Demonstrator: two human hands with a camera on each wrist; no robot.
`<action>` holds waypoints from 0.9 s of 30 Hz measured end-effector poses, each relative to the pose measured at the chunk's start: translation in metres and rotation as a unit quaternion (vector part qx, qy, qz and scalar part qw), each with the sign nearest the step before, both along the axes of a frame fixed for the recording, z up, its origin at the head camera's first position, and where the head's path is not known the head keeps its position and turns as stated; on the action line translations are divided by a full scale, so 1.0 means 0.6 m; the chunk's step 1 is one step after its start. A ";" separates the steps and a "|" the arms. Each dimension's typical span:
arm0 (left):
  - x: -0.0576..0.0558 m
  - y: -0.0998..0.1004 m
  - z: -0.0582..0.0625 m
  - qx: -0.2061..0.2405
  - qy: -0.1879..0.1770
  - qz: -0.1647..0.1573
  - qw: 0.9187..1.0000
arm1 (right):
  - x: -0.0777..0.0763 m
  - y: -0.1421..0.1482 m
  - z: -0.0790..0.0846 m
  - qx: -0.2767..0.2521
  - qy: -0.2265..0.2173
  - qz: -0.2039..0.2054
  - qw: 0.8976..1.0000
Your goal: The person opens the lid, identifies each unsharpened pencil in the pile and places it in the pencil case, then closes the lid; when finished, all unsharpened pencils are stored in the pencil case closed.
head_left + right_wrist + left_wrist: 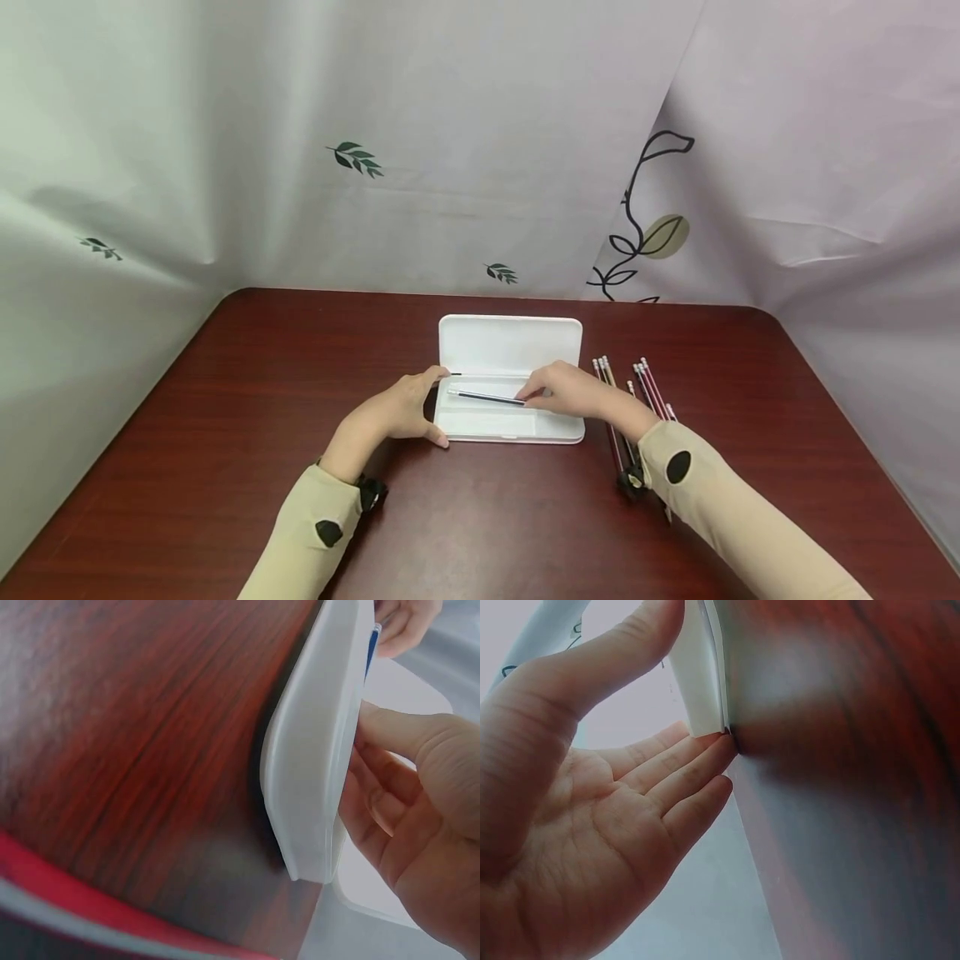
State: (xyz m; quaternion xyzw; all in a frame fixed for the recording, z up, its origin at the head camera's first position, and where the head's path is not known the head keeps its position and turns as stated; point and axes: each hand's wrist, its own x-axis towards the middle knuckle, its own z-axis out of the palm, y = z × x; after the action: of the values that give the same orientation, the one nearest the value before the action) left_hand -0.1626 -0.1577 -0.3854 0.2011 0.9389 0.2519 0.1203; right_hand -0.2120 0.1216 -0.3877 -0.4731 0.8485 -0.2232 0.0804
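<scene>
An open white pencil case [510, 343] lies on the table, its lid tipped back. My left hand [407, 406] holds the case's left end, thumb at the front corner and fingers toward the hinge side. In the left wrist view, the fingers [679, 776] reach along the white end. Over the tray, my right hand [570, 390] pinches a dark blue pencil [487, 397] near its right end. The pencil's white eraser end points left, close to the left hand. In the right wrist view, the thumb and fingers partly hide behind the case wall [307, 765].
Several pencils [654, 387] lie on the dark red wooden table [300, 358] right of the case, in loose groups. My right forearm [720, 483] passes over them and hides part. A pale curtain [480, 100] with leaf prints hangs behind the table.
</scene>
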 end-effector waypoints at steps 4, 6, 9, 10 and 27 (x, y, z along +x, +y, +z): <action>0.000 0.004 -0.001 0.002 0.005 -0.003 1.000 | -0.003 0.009 -0.002 -0.008 -0.021 0.015 1.000; -0.001 0.005 -0.001 0.003 0.008 -0.005 1.000 | -0.004 0.015 -0.005 -0.011 -0.034 0.014 0.999; -0.001 0.006 -0.002 0.006 0.011 -0.010 1.000 | -0.006 0.023 -0.009 -0.024 -0.031 0.017 0.999; -0.002 0.005 -0.002 0.008 0.011 -0.011 1.000 | -0.006 0.027 -0.009 -0.026 -0.031 0.015 0.999; -0.006 -0.009 -0.008 0.033 0.013 -0.027 0.999 | 0.039 0.111 0.000 -0.061 -0.055 -0.178 0.980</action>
State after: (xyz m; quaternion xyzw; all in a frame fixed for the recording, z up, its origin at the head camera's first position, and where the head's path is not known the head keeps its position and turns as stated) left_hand -0.1662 -0.1629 -0.3901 0.2330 0.9260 0.2766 0.1080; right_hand -0.1884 0.1884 -0.3879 -0.3049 0.8983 -0.3112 0.0571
